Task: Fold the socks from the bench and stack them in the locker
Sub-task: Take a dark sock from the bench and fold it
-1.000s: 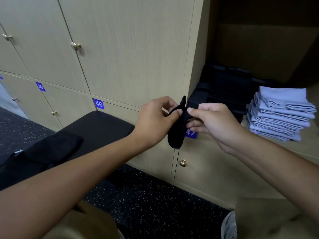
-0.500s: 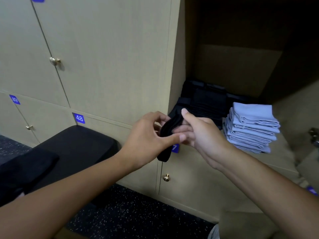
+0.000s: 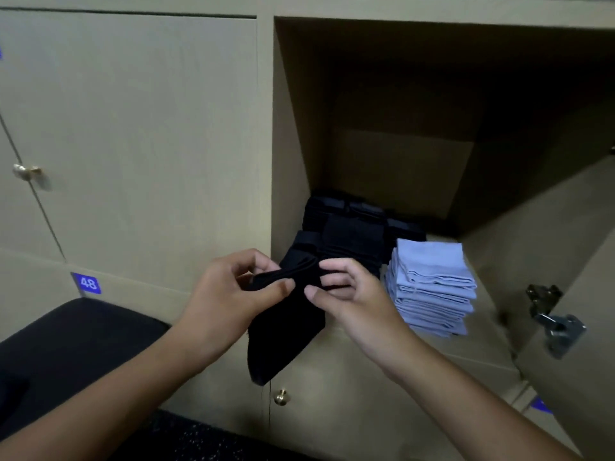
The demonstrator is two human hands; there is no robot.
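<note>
Both hands meet in front of the open locker (image 3: 293,134), and each grip is pinched onto the same black sock (image 3: 283,331). The left hand (image 3: 226,301) clamps the sock's upper edge between thumb and curled fingers, thumb tip pressed on the cloth facing the camera. The right hand (image 3: 349,294) closes on that same edge just beside it, thumb in front and forefinger over the top, the two thumbs nearly touching. Neither grip shows a gap; cloth fills both.

From the pinched edge the sock hangs down, tilted to the left, its lower end near a brass knob (image 3: 281,395) on the door below.

Inside the locker, on its floor, a black stack (image 3: 346,227) sits at the left and back, and a blue stack (image 3: 432,287) of folded pieces stands just beside it to the right, near the front edge. The held sock is outside the locker, in front of the black stack.

The dark surface (image 3: 66,347) lies at lower left, under the left forearm. A blue tag reading 48 (image 3: 88,283) is fixed on the cabinet above it. A metal hinge (image 3: 552,321) shows on the open door at right.
</note>
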